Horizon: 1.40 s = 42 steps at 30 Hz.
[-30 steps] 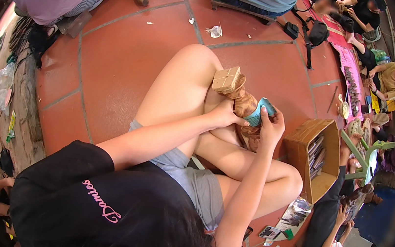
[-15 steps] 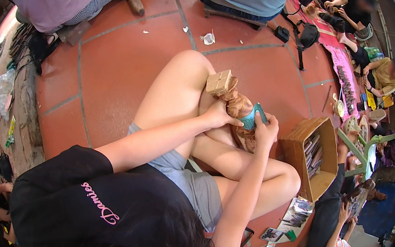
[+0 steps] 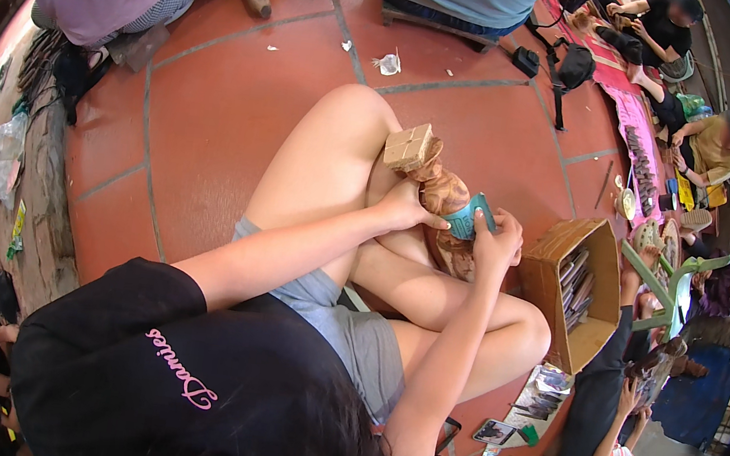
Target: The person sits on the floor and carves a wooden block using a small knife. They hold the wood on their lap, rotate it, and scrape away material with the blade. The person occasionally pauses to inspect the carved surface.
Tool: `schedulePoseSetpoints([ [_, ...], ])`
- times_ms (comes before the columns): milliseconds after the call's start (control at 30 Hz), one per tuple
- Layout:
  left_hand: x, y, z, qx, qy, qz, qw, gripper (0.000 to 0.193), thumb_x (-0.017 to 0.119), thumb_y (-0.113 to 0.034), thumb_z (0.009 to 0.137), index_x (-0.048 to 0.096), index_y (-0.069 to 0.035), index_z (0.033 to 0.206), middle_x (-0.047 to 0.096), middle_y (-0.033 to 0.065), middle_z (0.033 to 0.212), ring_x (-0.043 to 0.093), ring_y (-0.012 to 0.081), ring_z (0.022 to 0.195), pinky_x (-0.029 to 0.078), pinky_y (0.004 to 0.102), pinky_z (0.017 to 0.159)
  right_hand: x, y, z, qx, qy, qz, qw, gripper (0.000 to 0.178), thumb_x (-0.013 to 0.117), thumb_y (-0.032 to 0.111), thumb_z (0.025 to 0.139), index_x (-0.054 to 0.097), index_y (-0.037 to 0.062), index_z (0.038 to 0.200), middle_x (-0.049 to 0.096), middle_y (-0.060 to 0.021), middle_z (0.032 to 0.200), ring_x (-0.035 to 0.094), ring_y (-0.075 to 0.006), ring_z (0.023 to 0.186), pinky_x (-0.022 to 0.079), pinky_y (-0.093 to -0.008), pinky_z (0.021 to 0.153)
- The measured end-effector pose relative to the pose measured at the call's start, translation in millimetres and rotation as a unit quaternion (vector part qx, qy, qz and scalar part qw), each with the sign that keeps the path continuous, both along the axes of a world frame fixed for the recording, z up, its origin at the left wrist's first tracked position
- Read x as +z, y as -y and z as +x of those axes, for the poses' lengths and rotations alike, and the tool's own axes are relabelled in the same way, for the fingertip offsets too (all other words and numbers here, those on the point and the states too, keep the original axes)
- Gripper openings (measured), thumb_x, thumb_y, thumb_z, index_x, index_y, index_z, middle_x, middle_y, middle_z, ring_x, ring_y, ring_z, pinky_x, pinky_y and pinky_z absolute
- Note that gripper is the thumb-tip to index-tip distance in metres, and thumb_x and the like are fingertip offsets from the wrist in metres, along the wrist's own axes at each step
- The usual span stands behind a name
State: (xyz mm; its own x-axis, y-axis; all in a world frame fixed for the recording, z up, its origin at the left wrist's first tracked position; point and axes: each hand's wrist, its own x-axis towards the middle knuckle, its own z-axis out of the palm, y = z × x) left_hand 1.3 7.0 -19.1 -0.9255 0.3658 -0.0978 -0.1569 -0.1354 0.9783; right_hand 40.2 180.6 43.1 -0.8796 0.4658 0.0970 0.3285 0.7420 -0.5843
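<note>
A carved wooden figure [image 3: 444,194] with a pale square base slants across my lap, its base end up and to the left. My left hand [image 3: 404,208] is closed round the figure's side below the base, thumb lying along the carving. Against the carved surface, my right hand [image 3: 497,241] pinches a bent teal strip [image 3: 467,217] that looks like sandpaper. Part of the strip is wrapped over the wood, and its free edge stands up by my right fingers. The figure's lower end is partly hidden behind the strip and my right hand.
To my right stands an open cardboard box [image 3: 541,281] of thin tools. Below it are a phone [image 3: 494,432] and papers. A green plastic stool [image 3: 676,289] stands farther right. Other people sit ahead and along the right; a long timber [image 3: 42,188] lies left.
My right hand has shifted slightly right, and the strip's upper end tilts more to the right. My left hand and the figure keep nearly the same place.
</note>
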Motion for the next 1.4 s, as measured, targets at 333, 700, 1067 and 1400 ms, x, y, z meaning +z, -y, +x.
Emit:
schedulePoseSetpoints([
  [333,6.2,2.1,2.2,-0.010,-0.005,-0.021,1.000,0.078,0.093,-0.015,0.056,0.054,0.003,0.122,0.062,0.0155,0.122,0.058,0.0245,0.115,0.044,0.0351,0.102,-14.3,-3.1,-4.7,-0.020,-0.005,-0.042,0.999,0.024,0.078,0.028,0.077,0.061,0.0121,0.080,0.059,-0.0032,0.124,0.043,-0.0252,0.124,0.017,-0.0512,0.107],
  [700,1.8,-1.8,0.7,0.011,-0.061,-0.024,0.998,0.082,0.094,-0.016,0.055,0.051,0.002,0.123,0.061,0.0147,0.121,0.057,0.0262,0.115,0.044,0.0358,0.103,-17.5,4.1,-8.0,0.037,-0.126,0.061,0.989,0.024,0.077,0.027,0.078,0.057,0.0129,0.079,0.057,-0.0029,0.126,0.042,-0.0269,0.125,0.018,-0.0498,0.107],
  [1067,30.9,8.4,6.3,-0.010,-0.037,-0.088,0.995,0.089,0.093,-0.018,0.058,0.044,0.003,0.130,0.055,0.0155,0.128,0.052,0.0264,0.122,0.040,0.0356,0.107,21.2,22.6,0.4,0.133,-0.194,0.075,0.969,0.021,0.076,0.015,0.078,0.056,0.0092,0.080,0.057,-0.0056,0.126,0.044,-0.0295,0.123,0.021,-0.0504,0.106],
  [1400,8.1,3.3,2.8,0.013,-0.048,-0.064,0.997,0.089,0.093,-0.023,0.059,0.045,0.004,0.129,0.056,0.0163,0.127,0.052,0.0273,0.120,0.039,0.0350,0.107,10.1,10.9,10.7,0.058,-0.099,0.122,0.986,0.020,0.076,0.017,0.077,0.058,0.0099,0.077,0.057,-0.0077,0.126,0.044,-0.0304,0.125,0.019,-0.0527,0.107],
])
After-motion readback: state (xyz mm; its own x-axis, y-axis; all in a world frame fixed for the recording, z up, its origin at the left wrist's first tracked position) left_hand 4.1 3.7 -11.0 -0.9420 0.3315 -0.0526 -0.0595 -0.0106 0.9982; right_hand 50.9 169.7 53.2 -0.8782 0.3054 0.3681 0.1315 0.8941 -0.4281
